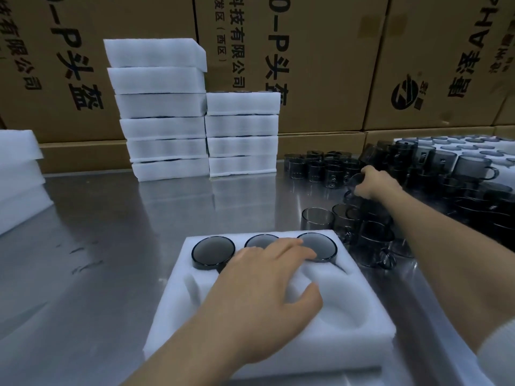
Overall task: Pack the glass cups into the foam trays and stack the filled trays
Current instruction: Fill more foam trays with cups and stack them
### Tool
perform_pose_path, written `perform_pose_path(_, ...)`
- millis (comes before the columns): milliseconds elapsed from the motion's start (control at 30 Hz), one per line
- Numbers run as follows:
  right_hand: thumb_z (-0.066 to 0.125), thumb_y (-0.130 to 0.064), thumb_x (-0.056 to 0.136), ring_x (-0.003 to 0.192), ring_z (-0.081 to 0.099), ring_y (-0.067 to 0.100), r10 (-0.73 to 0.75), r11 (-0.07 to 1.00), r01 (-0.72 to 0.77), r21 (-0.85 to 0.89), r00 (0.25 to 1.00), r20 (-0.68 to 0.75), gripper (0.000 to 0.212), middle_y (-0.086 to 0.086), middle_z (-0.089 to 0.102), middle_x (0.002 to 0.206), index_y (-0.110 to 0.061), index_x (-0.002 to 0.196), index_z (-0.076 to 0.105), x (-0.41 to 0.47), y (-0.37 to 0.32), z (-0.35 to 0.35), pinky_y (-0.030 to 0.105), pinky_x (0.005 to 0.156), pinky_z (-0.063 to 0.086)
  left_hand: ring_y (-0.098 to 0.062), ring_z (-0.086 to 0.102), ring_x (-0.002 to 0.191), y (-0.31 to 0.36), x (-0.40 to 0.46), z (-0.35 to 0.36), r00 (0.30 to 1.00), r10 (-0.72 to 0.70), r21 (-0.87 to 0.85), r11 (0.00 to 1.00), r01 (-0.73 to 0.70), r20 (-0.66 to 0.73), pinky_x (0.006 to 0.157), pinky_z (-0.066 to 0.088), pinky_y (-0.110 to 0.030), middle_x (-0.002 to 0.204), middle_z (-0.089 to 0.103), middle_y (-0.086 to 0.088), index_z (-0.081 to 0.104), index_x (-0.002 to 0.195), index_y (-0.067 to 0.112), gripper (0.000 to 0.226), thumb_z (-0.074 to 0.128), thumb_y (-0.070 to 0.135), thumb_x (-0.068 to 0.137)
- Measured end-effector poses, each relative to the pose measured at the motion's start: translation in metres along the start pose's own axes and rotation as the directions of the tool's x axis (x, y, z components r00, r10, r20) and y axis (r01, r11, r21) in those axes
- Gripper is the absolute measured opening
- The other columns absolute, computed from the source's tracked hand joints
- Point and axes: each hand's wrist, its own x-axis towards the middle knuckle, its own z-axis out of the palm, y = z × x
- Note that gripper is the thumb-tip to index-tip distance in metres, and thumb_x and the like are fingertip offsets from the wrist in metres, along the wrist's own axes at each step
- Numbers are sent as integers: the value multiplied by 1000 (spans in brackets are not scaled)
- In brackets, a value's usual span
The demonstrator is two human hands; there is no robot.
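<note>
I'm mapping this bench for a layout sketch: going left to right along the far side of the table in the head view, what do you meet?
Foam pile at the left edge → taller stack of foam trays → shorter stack of foam trays → cluster of loose dark glass cups → right hand reaching into the cups → large foam sheet bearing cups.

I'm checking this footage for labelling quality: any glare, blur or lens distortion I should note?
Head view: the steel table throws back soft glare and reflections of the foam stacks; wide-angle bending tilts the cartons and stacks outward; the right hand and the dark glass cups near it look soft; the left hand on the foam tray is sharper.
</note>
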Motion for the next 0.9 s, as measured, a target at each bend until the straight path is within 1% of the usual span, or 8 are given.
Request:
perform_pose_path(200, 64, -31, 82, 89, 50, 36, -63, 962, 111, 251, 979, -193, 60, 15, 27, 136, -24, 136, 39, -30, -12, -15, 36, 71, 43, -1, 36, 126, -1, 2, 0, 999, 41, 34, 999, -40, -17, 106, 22, -21, 141, 32, 31, 39, 134, 43, 44, 41, 48, 90)
perform_pose_path(333, 69, -42, 77, 84, 51, 22, -133, 845, 277, 457, 937, -322, 37, 3, 36, 112, -19, 97, 48, -77, -29, -30, 32, 71, 37, 0, 42, 117, 1, -1, -8, 992, 54, -42, 997, -59, -115, 98, 34, -23, 128, 45, 26, 47, 128, 37, 39, 49, 42, 89)
perform_pose_path(433, 69, -57, 71, 68, 48, 14, -276, 782, 432, 449, 886, -371, 44, -1, 52, 83, -20, 71, 45, -126, -42, -38, 31, 58, 35, 2, 47, 110, -1, -2, -18, 972, 2, -114, 993, -30, -235, 90, 39, -24, 119, 51, 25, 52, 123, 36, 34, 52, 39, 89)
perform_pose_path(533, 65, -70, 66, 57, 45, 12, -380, 698, 514, 498, 856, -351, 57, -5, 49, 58, -18, 61, 40, -183, -55, -40, 31, 54, 35, 0, 52, 102, -11, -5, -32, 942, -137, -283, 958, 48, -305, 77, 41, -14, 114, 55, 25, 57, 114, 35, 25, 54, 29, 90)
perform_pose_path(600, 59, -70, 72, 55, 44, 12, -442, 648, 563, 512, 826, -349, 57, -3, 51, 59, -17, 61, 41, -215, -65, -38, 32, 55, 37, -5, 57, 99, -23, -11, -44, 908, -216, -430, 902, 45, -359, 68, 42, -6, 112, 60, 18, 60, 106, 31, 18, 57, 23, 90)
perform_pose_path(667, 52, -65, 81, 61, 51, 18, -509, 609, 600, 519, 797, -324, 57, 5, 58, 67, -11, 65, 46, -244, -76, -34, 35, 59, 41, -2, 59, 97, -35, -25, -53, 890, -256, -511, 859, 30, -377, 74, 43, -9, 109, 62, 19, 60, 105, 35, 19, 56, 32, 86)
perform_pose_path(767, 47, -68, 79, 70, 53, 8, -578, 596, 635, 492, 764, -286, 51, -4, 53, 79, -20, 64, 50, -282, -90, -22, 30, 60, 40, 3, 60, 101, -49, -51, -53, 922, -219, -541, 841, 11, -321, 91, 46, -23, 111, 64, 22, 53, 119, 39, 39, 56, 43, 80)
perform_pose_path(900, 53, -80, 60, 72, 52, 1, -570, 612, 636, 469, 767, -296, 53, -14, 42, 91, -30, 75, 48, -315, -104, -9, 24, 63, 43, 9, 51, 117, -60, -71, -45, 929, -217, -524, 851, 30, -300, 98, 39, -17, 117, 59, 30, 40, 136, 40, 76, 65, 65, 68)
